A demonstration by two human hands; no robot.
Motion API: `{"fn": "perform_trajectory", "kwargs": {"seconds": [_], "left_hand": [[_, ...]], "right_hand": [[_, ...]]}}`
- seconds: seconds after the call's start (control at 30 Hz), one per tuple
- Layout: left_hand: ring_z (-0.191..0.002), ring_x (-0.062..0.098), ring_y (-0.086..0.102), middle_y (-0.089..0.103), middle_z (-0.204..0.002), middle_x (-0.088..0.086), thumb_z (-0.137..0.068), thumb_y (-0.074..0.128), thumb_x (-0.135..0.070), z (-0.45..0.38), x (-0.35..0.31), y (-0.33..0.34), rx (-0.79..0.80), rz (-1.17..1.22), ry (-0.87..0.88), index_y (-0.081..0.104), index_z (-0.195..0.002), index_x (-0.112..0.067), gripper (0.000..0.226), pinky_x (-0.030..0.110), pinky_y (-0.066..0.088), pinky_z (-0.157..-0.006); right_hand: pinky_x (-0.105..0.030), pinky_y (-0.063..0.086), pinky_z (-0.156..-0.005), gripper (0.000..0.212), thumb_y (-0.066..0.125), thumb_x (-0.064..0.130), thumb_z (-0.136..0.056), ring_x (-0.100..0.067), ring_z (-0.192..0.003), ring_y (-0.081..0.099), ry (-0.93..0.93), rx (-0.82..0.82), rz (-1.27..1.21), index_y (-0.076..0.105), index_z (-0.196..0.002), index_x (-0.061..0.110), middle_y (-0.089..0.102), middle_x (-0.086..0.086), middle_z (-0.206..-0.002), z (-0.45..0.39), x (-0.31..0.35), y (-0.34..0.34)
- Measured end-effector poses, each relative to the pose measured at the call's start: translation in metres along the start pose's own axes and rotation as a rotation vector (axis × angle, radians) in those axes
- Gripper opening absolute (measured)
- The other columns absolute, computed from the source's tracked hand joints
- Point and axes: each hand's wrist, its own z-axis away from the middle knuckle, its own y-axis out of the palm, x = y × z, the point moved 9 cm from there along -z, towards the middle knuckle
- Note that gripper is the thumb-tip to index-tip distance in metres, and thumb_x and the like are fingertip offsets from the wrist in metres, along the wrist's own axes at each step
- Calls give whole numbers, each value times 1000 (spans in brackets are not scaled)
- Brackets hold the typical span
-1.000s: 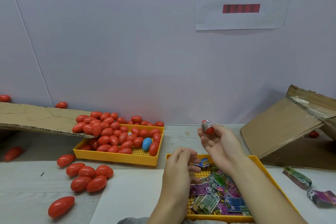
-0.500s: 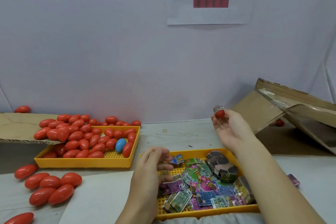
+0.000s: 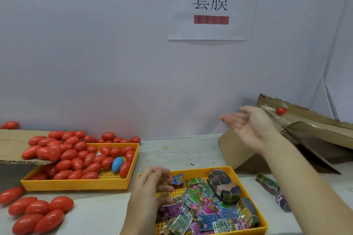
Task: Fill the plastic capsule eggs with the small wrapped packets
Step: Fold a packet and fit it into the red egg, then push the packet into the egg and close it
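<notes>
The right hand (image 3: 250,127) is spread and holds nothing, a red egg (image 3: 281,108) apart from it against the cardboard box (image 3: 313,131), while the left hand (image 3: 150,187) hangs loosely curled, apparently holding nothing, over the packets (image 3: 202,210) in the yellow tray (image 3: 219,169).

paper sign (image 3: 210,5) on wall, cardboard box (image 3: 315,139) rt, rubber band (image 3: 165,147)

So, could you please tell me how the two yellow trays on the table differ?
The left yellow tray holds red capsule eggs plus one blue egg; the right yellow tray holds colourful wrapped packets and banded bundles. The left hand hovers over the right tray; no hand is at the left tray. Both are perforated yellow plastic.
</notes>
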Motion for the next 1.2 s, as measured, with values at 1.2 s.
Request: {"fn": "perform_trajectory", "kwargs": {"seconds": [1.2], "left_hand": [[-104, 22, 58, 58, -128, 4, -89, 58, 5, -95, -60, -55, 312, -1719, 166, 60, -126, -22, 46, 33, 57, -82]], "right_hand": [[-17, 50, -63, 23, 57, 19, -97, 5, -78, 59, -394, 542, 1315, 68, -85, 37, 65, 12, -76, 66, -119, 72]]}}
